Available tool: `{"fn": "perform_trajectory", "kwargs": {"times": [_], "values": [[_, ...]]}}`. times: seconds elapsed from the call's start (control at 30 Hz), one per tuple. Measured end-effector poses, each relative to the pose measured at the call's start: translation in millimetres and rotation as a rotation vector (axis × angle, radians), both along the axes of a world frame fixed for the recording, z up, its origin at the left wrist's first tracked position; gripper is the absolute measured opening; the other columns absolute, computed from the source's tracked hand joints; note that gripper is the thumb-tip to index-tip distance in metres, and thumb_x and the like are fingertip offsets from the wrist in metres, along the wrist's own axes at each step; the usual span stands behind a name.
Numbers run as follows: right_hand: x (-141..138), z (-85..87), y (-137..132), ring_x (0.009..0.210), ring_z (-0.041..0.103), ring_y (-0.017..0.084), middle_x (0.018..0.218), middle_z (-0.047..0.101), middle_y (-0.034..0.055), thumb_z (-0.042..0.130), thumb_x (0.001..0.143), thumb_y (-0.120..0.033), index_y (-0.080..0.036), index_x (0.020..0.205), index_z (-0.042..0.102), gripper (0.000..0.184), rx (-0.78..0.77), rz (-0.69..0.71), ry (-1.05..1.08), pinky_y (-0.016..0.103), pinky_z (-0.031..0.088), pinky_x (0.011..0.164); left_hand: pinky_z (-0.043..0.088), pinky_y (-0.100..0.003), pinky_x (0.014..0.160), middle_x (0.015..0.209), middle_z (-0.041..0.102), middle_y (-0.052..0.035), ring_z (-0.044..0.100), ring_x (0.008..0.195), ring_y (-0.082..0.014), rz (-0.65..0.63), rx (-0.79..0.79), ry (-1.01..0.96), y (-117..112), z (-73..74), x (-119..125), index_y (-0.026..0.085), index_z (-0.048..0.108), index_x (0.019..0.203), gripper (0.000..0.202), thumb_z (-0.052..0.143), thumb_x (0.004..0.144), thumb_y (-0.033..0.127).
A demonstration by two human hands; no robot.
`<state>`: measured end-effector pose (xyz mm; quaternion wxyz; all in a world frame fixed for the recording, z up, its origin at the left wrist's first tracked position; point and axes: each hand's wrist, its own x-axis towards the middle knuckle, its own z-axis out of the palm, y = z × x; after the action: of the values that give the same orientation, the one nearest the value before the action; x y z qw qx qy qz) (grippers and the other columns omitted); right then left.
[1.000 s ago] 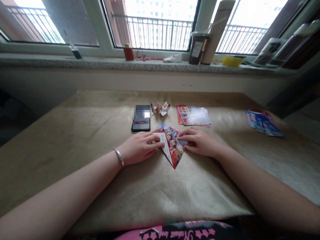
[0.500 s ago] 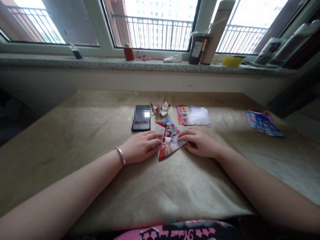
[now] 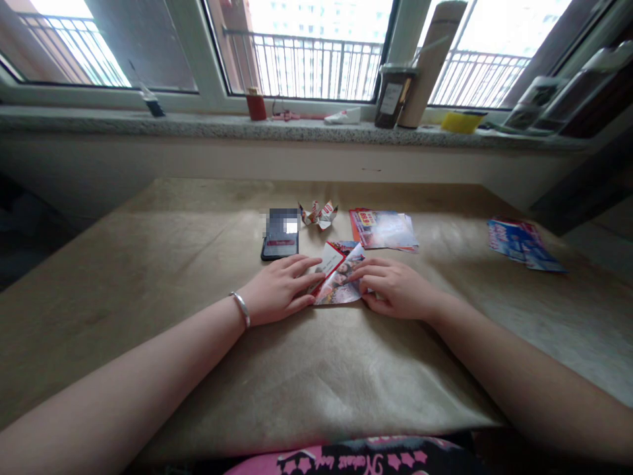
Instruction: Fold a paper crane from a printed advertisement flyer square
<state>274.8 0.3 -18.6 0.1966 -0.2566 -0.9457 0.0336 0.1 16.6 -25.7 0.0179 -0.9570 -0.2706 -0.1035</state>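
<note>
A folded piece of colourful printed paper [image 3: 339,277] lies on the brown paper-covered table [image 3: 198,264] between my hands. My left hand [image 3: 279,289], with a silver bracelet on its wrist, rests on the paper's left part, fingers stretched flat over a red-edged white flap. My right hand [image 3: 395,287] presses its fingertips on the right side of the paper, fingers held together. A black phone [image 3: 281,241] lies just beyond my left hand.
A small folded paper figure [image 3: 319,214] sits behind the phone. A stack of printed leaflets [image 3: 383,230] lies to its right, and more leaflets [image 3: 521,244] at the far right. The windowsill [image 3: 198,125] holds a red cup [image 3: 256,104], a dark jar [image 3: 391,95], a yellow item [image 3: 461,121].
The paper has been turned and its lower point folded up, so it now lies shorter and flatter. Both hands have shifted slightly toward each other on top of it.
</note>
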Motion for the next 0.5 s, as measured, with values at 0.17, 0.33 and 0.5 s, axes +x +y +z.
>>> {"fn": "perform_trajectory", "kwargs": {"times": [0.17, 0.33, 0.5], "values": [[-4.3, -0.6, -3.9, 0.089, 0.062, 0.018, 0.092, 0.069, 0.0069, 0.049, 0.078, -0.015, -0.02, 0.08, 0.059, 0.011, -0.07, -0.029, -0.016, 0.032, 0.05, 0.08, 0.041, -0.04, 0.098, 0.125, 0.053, -0.0085, 0.048, 0.114, -0.0244, -0.056, -0.001, -0.007, -1.1, 3.3, 2.2, 0.022, 0.054, 0.124, 0.038, 0.045, 0.09, 0.038], [-0.7, -1.6, -4.0, 0.079, 0.062, 0.016, 0.083, 0.067, 0.0054, 0.049, 0.082, -0.019, -0.019, 0.083, 0.06, 0.012, -0.146, -0.12, 0.011, 0.027, 0.048, 0.071, 0.047, -0.036, 0.086, 0.11, 0.061, -0.0067, 0.054, 0.099, -0.0204, -0.092, -0.027, -0.04, -2.4, 7.1, 4.9, 0.024, 0.06, 0.115, 0.029, 0.048, 0.09, 0.032], [0.5, -3.1, -3.2, 0.064, 0.056, 0.013, 0.073, 0.063, 0.0023, 0.05, 0.083, -0.023, -0.019, 0.079, 0.057, 0.009, -0.212, -0.244, 0.065, 0.023, 0.041, 0.059, 0.049, -0.033, 0.084, 0.109, 0.063, -0.0067, 0.055, 0.097, -0.0192, -0.097, -0.083, -0.112, -3.8, 6.7, 8.2, 0.021, 0.062, 0.11, 0.025, 0.047, 0.09, 0.026]]}}
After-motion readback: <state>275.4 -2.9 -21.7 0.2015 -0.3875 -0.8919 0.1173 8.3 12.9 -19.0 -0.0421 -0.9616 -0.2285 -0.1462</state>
